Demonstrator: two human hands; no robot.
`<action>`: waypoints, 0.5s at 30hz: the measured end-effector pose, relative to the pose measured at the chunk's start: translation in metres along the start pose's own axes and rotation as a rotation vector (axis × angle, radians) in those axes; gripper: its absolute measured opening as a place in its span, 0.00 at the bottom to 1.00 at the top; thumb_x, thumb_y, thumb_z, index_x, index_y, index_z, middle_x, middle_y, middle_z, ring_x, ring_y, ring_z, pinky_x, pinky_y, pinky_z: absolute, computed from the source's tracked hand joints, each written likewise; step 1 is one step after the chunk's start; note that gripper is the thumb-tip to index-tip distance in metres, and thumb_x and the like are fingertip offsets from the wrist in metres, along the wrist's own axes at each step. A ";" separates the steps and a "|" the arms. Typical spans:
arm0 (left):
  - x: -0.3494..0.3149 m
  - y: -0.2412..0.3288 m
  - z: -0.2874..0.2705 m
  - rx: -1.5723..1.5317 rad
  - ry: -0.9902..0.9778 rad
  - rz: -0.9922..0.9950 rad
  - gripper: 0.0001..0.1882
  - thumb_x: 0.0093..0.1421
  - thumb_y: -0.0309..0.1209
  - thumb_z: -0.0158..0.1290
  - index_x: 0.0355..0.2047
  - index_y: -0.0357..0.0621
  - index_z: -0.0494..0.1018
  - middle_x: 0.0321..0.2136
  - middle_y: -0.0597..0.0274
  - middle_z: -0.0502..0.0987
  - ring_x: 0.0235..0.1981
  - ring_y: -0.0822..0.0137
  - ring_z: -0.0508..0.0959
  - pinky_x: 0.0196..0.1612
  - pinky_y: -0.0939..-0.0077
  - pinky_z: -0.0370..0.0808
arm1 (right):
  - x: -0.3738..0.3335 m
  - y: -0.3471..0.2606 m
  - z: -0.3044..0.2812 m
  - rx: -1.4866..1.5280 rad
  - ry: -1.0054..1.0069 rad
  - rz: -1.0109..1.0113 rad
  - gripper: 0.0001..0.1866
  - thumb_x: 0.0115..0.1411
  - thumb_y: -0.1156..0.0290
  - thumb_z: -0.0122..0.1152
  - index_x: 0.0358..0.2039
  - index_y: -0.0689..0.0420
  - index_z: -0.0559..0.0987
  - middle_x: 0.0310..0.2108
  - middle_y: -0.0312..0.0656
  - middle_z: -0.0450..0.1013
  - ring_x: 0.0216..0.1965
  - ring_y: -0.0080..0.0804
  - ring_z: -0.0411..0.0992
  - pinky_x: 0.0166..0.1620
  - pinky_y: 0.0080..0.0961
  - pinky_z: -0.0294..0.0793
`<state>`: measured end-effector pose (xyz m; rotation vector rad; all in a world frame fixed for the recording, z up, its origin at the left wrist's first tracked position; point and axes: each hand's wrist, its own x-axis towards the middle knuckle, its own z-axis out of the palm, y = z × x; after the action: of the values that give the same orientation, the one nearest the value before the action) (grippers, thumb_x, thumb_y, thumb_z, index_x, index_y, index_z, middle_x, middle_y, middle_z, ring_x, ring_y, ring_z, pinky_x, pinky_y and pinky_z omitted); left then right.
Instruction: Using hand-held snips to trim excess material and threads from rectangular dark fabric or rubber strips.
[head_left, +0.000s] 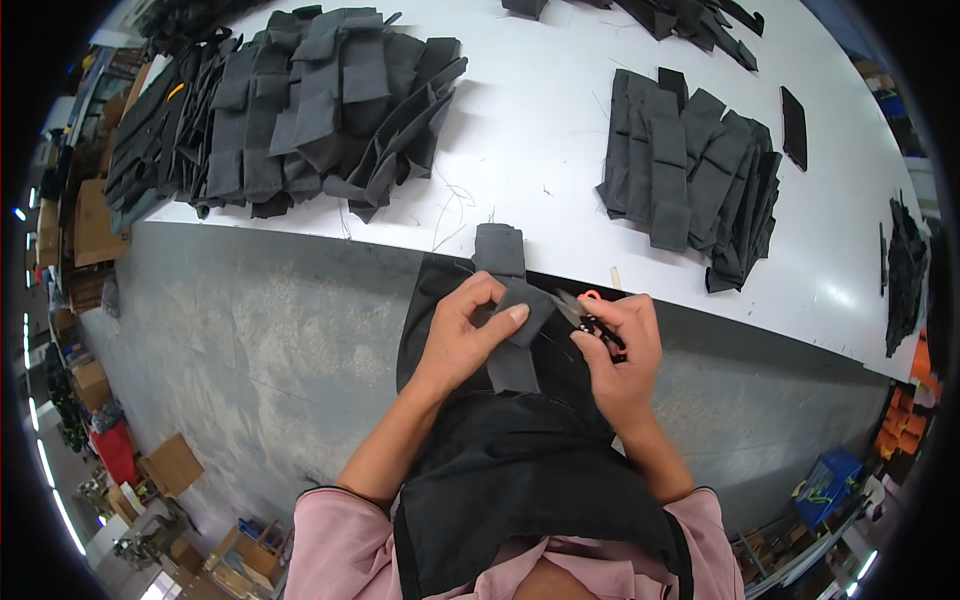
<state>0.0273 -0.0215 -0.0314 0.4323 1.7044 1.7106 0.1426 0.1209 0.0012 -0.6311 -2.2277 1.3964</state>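
Note:
A dark grey sewn fabric strip with folded flaps reaches from the table edge down over my black apron. My left hand pinches one flap of it between thumb and fingers. In my right hand is a small pair of thread snips with black handles and an orange ring. The blades point left, close beside the flap's right edge. Whether they touch the cloth or a thread, I cannot tell.
On the white table, a large heap of grey fabric strips lies at left and a smaller pile at right. A dark phone lies beyond it. Black pieces sit at the right edge. Loose threads are scattered about.

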 end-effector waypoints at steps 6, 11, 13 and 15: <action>0.005 0.011 -0.004 -0.117 -0.021 -0.333 0.16 0.61 0.37 0.53 0.20 0.41 0.67 0.21 0.76 0.64 0.24 0.83 0.57 0.26 0.83 0.55 | 0.023 -0.013 0.016 -0.047 -0.267 -0.030 0.22 0.42 0.81 0.65 0.41 0.54 0.76 0.24 0.36 0.61 0.22 0.27 0.63 0.27 0.22 0.66; -0.003 0.011 -0.010 -0.433 -0.200 -0.236 0.17 0.65 0.40 0.46 0.34 0.35 0.73 0.40 0.68 0.68 0.41 0.81 0.64 0.46 0.81 0.60 | 0.031 0.007 0.035 -0.034 -0.120 -0.233 0.13 0.45 0.79 0.65 0.34 0.56 0.78 0.20 0.35 0.60 0.21 0.23 0.63 0.27 0.20 0.65; -0.005 0.007 -0.014 -0.461 -0.282 -0.190 0.18 0.65 0.38 0.46 0.43 0.33 0.72 0.48 0.64 0.68 0.48 0.78 0.65 0.53 0.77 0.60 | 0.039 0.005 0.041 0.268 -0.200 0.161 0.05 0.52 0.73 0.64 0.25 0.58 0.76 0.17 0.31 0.59 0.20 0.18 0.62 0.22 0.19 0.61; -0.001 0.009 -0.009 -0.444 -0.220 -0.271 0.17 0.65 0.37 0.46 0.43 0.35 0.72 0.47 0.63 0.71 0.46 0.78 0.68 0.50 0.78 0.64 | 0.046 0.011 0.048 0.702 -0.249 0.515 0.10 0.58 0.67 0.60 0.25 0.59 0.73 0.17 0.26 0.59 0.20 0.14 0.61 0.20 0.17 0.57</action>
<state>0.0198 -0.0281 -0.0236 0.1663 1.1273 1.7037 0.0794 0.1183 -0.0221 -0.8238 -1.5884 2.4583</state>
